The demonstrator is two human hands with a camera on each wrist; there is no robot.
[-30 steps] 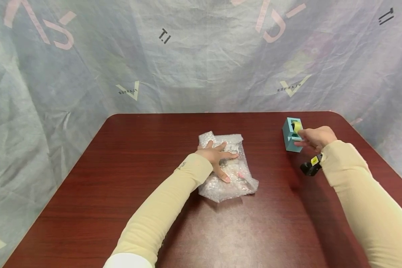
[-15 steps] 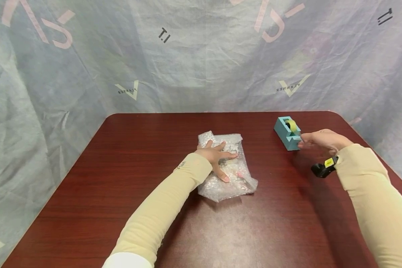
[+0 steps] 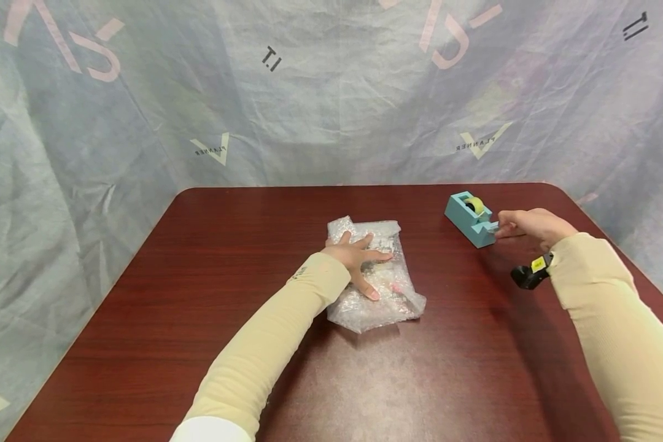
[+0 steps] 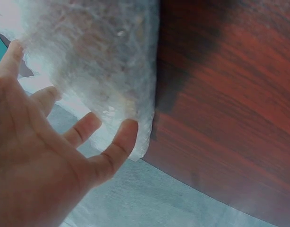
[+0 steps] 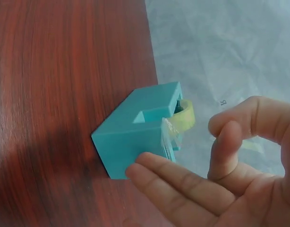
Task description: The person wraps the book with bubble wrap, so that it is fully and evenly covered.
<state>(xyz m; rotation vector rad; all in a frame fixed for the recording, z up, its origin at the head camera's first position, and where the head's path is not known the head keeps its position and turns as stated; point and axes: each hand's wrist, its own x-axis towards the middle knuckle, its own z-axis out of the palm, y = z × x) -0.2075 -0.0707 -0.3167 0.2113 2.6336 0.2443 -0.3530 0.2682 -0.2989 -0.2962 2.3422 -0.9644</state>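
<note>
My left hand (image 3: 355, 258) rests with spread fingers on a flat package in bubble wrap (image 3: 372, 316), near the middle of the table. In the left wrist view, its fingertips (image 4: 128, 130) lie against the clear wrap (image 4: 95, 56). What is inside the wrap is hard to make out. A light-blue tape dispenser (image 3: 464, 218) with a yellowish tape roll (image 3: 475, 204) stands at the back right. At its front end, my right hand (image 3: 536, 226) pinches the free end of the tape between thumb and index finger, while other fingers extend beside the dispenser (image 5: 128, 146).
Everything lies on a dark red-brown wooden table (image 3: 226, 245). A printed grey cloth (image 3: 309, 110) hangs behind the table's far edge. A small black camera (image 3: 527, 276) hangs at the right wrist.
The dispenser has turned and its back end has shifted left. My right hand has moved slightly right, off the roll to the dispenser's front. The left hand and package have stayed still.
</note>
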